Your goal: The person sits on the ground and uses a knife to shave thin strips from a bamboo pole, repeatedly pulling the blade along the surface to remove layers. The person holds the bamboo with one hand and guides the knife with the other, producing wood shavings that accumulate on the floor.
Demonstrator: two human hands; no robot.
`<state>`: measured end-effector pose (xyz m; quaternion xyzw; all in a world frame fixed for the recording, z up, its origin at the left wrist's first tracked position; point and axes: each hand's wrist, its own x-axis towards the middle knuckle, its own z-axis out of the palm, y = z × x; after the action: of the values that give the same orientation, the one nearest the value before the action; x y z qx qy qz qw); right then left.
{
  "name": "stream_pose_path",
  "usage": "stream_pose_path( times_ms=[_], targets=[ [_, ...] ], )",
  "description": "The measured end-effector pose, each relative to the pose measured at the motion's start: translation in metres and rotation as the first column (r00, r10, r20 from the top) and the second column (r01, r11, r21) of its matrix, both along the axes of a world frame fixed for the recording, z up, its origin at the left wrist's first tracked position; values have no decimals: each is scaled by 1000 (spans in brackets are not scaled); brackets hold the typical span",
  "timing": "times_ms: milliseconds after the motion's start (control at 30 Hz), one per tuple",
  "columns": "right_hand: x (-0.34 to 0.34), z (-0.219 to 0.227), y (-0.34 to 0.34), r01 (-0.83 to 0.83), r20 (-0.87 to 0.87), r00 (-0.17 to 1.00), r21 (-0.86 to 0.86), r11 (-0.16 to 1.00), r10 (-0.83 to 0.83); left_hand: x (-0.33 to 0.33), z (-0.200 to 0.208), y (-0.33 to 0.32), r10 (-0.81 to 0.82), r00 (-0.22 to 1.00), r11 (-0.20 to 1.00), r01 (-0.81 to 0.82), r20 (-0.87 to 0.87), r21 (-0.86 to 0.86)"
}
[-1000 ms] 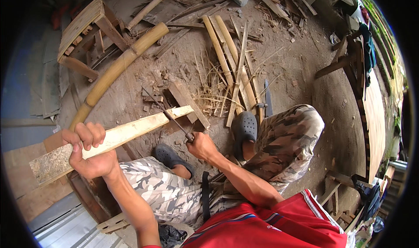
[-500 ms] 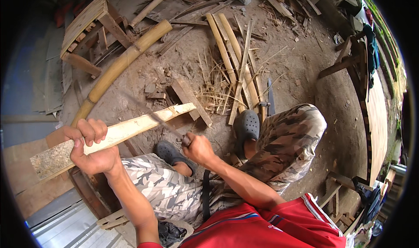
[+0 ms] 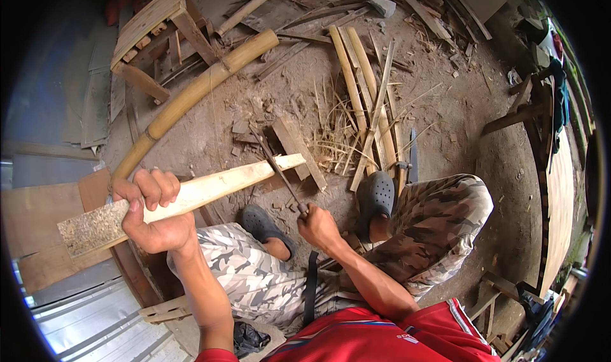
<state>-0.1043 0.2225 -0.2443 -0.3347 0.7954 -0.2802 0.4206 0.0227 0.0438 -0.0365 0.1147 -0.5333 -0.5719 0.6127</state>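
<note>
My left hand (image 3: 159,225) is wrapped round a pale wooden slat (image 3: 223,182) near its broad end, which has a rough, speckled face. The slat slopes up to the right, and its narrow tip is beside a short wooden block (image 3: 296,152) on the ground. In my right hand (image 3: 320,227) is the handle of a long-bladed knife (image 3: 287,185), held closed. Its dark, thin blade crosses the slat close to the narrow tip, pointing up and left. Whether the edge touches the wood, I cannot tell.
A thick bamboo pole (image 3: 184,101) lies beside a small wooden bench (image 3: 153,37) at far left. Split bamboo lengths (image 3: 359,94), shavings (image 3: 331,136) and a flat blade (image 3: 414,155) lie ahead of my feet. A wooden bench (image 3: 555,215) stands at right.
The knife has swung from blurred motion left above the slat to lie across its tip. My right hand has moved slightly right and lower. The whole view has shifted a little.
</note>
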Motion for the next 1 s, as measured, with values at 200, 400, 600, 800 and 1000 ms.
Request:
stream_pose_path(
  times_ms=[200,400,600,800,1000],
  targets=[
    [-7,15,-22,14,-4,1000,-137,990,-15,-6,5,3,-46,999,999,46,14,-2],
    [-9,43,-22,-65,-20,998,-136,989,63,-2,6,2,-54,998,999,54,25,5],
    [-24,21,-23,-47,-31,998,-35,998,46,-5,6,-3,-34,999,999,34,14,8],
    [-14,-7,-22,65,71,995,33,997,-67,-19,12,5,-30,1000,999,30,0,22],
    [2,59,-26,-134,-139,986,-295,946,97,-11,7,3,-37,999,999,37,0,-4]
  ],
)
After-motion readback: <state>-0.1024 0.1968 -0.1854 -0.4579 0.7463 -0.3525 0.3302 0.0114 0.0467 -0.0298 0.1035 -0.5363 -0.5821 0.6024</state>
